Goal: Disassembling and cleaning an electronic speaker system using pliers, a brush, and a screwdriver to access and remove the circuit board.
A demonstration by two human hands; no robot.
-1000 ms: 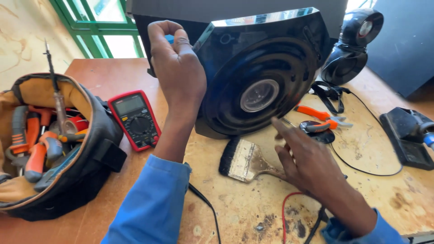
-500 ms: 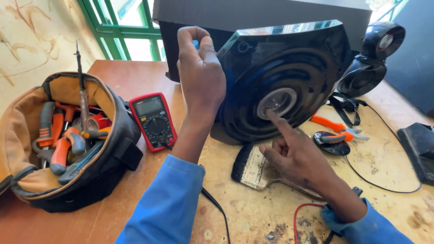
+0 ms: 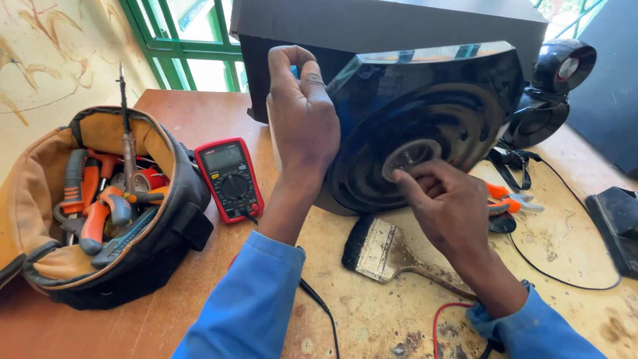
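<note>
Speaker front panel (image 3: 425,126), glossy black with concentric ribs, stands tilted on its lower edge on the wooden table (image 3: 199,113), leaning back against the dark speaker cabinet (image 3: 372,26) behind it. Its ribbed face is turned toward the person; its long axis runs left to right across the view. Both hands are on it. The left hand (image 3: 302,119) is closed over the upper left corner, fingers curled around the edge, holding the panel upright. The right hand (image 3: 448,206) is lower and toward the middle, fingers bunched with the forefinger tip touching the round silver hub (image 3: 409,154) at the panel's centre; no tool can be seen in it. The right hand is the nearer to the hub. A worn paintbrush (image 3: 382,249) lies flat on the table just below the panel's lower edge, between the two forearms. A red multimeter (image 3: 229,178) lies left of the panel, and an open tool bag (image 3: 100,206) sits further left
</note>
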